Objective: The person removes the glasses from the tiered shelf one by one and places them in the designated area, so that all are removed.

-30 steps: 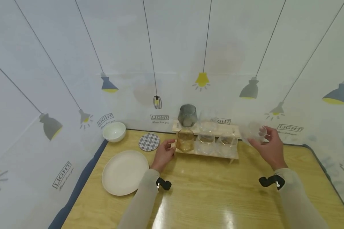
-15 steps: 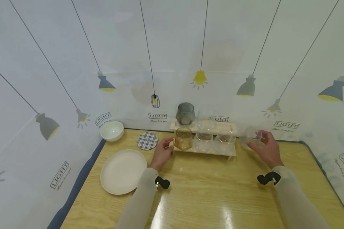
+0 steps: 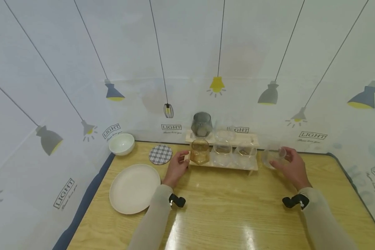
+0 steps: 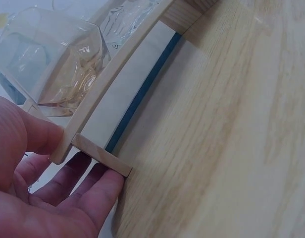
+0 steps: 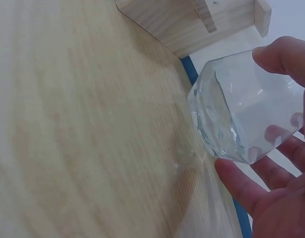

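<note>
A two-tier wooden rack (image 3: 237,165) stands at the back of the table. Its lower tier holds an amber glass (image 3: 200,151) and two clear glasses (image 3: 222,152). My left hand (image 3: 182,160) grips the rack's left end; in the left wrist view the thumb (image 4: 28,134) presses its side and the fingers (image 4: 93,191) curl under the foot of the wooden rack (image 4: 100,153). My right hand (image 3: 282,156) holds a clear faceted glass (image 3: 271,157) low over the table, just right of the rack. In the right wrist view the glass (image 5: 241,114) lies tilted in my fingers (image 5: 236,186).
A dark grey glass (image 3: 201,124) and a clear one (image 3: 225,130) sit on the upper tier. A checked coaster (image 3: 160,154), a white bowl (image 3: 122,143) and a white plate (image 3: 134,187) lie to the left. The printed wall rises right behind the rack.
My right hand has brought the clear glass down from rack-top height to just above the table beside the rack's right end. The left hand stays on the rack.
</note>
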